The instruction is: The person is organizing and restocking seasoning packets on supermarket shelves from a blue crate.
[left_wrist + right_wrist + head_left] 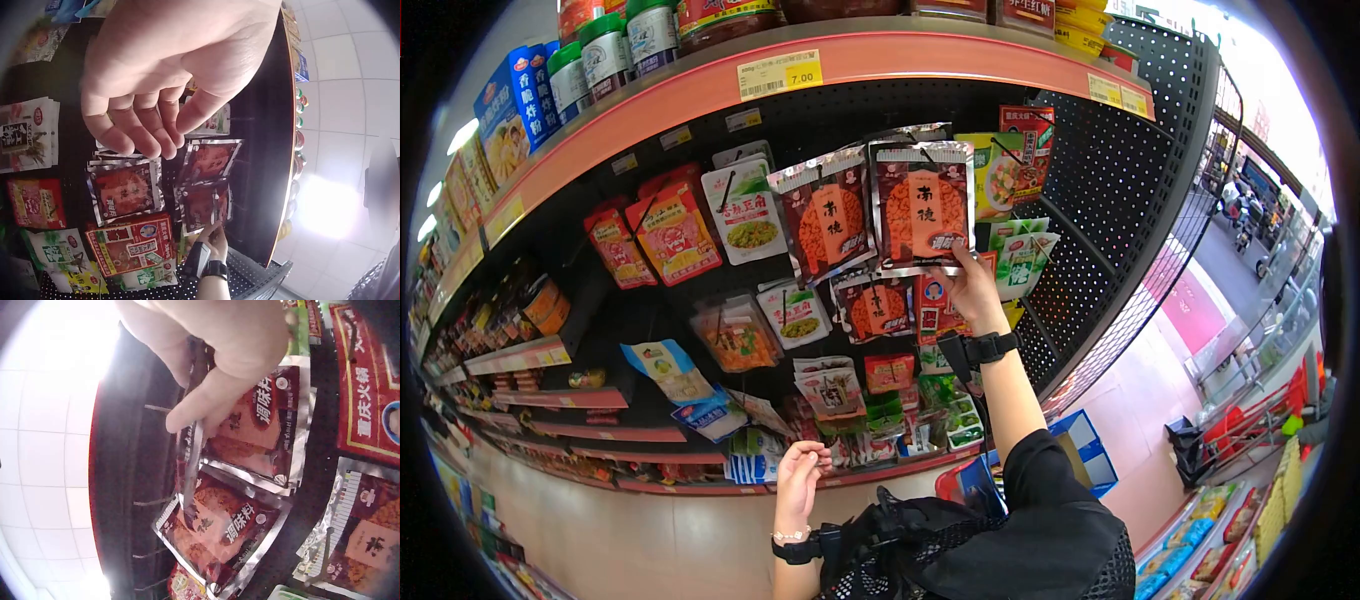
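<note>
My right hand (pixel 973 288) pinches the lower right edge of a dark red seasoning packet (pixel 924 205) with an orange panel, silver borders and black characters. In the right wrist view, this packet (pixel 188 464) shows nearly edge-on between thumb and fingers. Behind it hang more packets of the same kind (pixel 245 445). A matching packet (pixel 825 215) hangs just left of it, tilted, and another (pixel 870 306) is on a lower hook. My left hand (pixel 799 474) hovers low before the shelf, its fingers loosely curled around nothing; the left wrist view shows the same bent fingers (pixel 133 125).
Hooks hold other pouches, including white-and-green ones (pixel 745 210) and red ones (pixel 672 235). An orange-edged shelf (pixel 960 50) with jars juts out above. A perforated side panel (pixel 1090 190) closes the right side. A blue box (pixel 1088 447) stands low at right, near a red cart (pixel 1250 410).
</note>
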Tool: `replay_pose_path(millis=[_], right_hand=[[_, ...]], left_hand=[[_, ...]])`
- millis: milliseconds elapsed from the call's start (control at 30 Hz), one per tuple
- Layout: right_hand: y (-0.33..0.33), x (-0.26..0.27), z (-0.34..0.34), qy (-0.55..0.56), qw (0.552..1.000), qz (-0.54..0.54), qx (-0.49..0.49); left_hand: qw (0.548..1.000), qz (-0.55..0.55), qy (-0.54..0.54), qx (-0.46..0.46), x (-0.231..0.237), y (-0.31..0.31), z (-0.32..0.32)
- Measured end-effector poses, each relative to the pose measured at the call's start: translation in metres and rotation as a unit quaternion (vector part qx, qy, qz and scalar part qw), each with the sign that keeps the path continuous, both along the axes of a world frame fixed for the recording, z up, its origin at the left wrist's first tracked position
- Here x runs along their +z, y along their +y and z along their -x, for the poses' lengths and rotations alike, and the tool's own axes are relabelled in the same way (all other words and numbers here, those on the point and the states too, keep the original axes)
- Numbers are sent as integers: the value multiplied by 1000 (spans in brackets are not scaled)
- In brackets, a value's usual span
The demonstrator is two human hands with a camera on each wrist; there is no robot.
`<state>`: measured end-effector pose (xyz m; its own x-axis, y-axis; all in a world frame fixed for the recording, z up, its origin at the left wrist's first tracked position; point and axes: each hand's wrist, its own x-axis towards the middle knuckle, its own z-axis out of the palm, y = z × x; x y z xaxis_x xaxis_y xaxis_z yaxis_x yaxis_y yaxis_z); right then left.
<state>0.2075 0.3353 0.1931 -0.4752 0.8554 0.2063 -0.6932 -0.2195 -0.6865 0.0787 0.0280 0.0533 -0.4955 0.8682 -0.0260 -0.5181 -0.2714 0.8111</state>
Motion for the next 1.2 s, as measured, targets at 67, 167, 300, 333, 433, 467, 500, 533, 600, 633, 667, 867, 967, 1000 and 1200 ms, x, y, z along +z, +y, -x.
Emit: replay_pose_path(millis=[67, 167, 300, 333, 433, 467, 500, 533, 600, 633, 667, 867, 967, 1000, 1200], right_hand=[[9, -6, 4, 7, 1000, 28, 5], [19, -16, 7, 20, 997, 62, 31], [17, -35, 4, 47, 998, 48, 17], [18, -45, 2, 30, 999, 27, 9], [16, -77, -23, -49, 998, 30, 38], [9, -85, -36, -73, 997, 12, 36], [4, -92, -51, -71, 997, 18, 26], [0, -100, -68, -105, 992, -19, 59], [-13, -122, -107, -186, 980, -29, 70], [-20, -130, -125, -219, 974, -27, 48], [-27, -141, -145, -260, 965, -31, 10], [-85, -237, -277, -599, 773, -67, -198], [-135, -260, -325, -805, 572, -43, -152], [-152, -266, -335, -828, 543, -33, -138], [-215, -317, -349, -856, 470, -134, -169]], left_hand=[[1000, -4, 2, -4, 1, 6, 2], [1000, 5, 5, -10, 2, 15, 2], [1000, 14, 10, -26, 5, 25, -1], [999, 14, 10, -32, 4, 27, -2], [998, 11, 8, -53, 2, 34, -4], [998, 15, 10, -64, 2, 36, -5], [997, 15, 7, -72, 1, 39, -6], [997, 15, 4, -81, 0, 43, -8], [994, 27, 8, -103, -2, 51, -15], [994, 28, 12, -106, -3, 56, -20], [992, 36, 13, -121, -7, 62, -24], [971, 67, 19, -229, -23, 90, -64], [956, 77, 37, -280, -31, 103, -88], [951, 88, 52, -292, -34, 107, -96], [816, 113, 396, -405, -116, 143, -128]])
